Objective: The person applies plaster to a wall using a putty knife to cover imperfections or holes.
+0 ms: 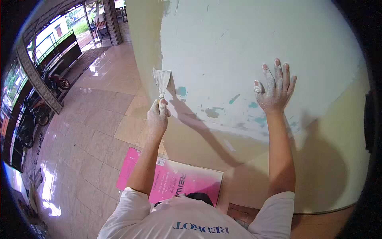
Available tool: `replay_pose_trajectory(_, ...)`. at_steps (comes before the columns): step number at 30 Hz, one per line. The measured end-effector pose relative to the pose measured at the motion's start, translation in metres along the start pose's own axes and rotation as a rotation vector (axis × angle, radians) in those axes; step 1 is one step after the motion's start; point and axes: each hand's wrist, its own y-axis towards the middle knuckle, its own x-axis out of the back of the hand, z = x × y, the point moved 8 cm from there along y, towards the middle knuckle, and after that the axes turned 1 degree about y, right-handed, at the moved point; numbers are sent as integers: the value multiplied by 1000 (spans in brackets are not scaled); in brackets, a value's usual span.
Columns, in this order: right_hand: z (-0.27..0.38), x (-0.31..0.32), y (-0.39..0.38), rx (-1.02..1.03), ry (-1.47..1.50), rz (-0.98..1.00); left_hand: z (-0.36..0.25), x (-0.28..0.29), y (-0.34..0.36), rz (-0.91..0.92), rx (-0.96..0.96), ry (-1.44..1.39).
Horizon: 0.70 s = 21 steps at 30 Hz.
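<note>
The left hand [157, 115] has its fingers closed around a putty knife [162, 81], blade up at the wall [238, 47] corner. The right hand [274, 89] presses flat, fingers spread, on white plaster.

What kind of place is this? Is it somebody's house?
Probably a tiled porch or open ground-floor area of a building under repair. The wall is half coated in fresh white filler, the left hand holds a putty knife, and motorbikes stand by the railing at the open side.
</note>
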Motion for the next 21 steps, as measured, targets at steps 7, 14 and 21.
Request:
replay_pose_trajectory(7, 3, 3, 4, 18, -12, 11, 43, -16, -37, 102, 168, -56)
replay_pose_trajectory(14, 0, -1, -1, 28, -33, 28, -25, -23, 4, 135, 2, -161)
replay_pose_trajectory(21, 5, 2, 4, 21, 3, -15, 62, -44, -43, 186, 95, -165)
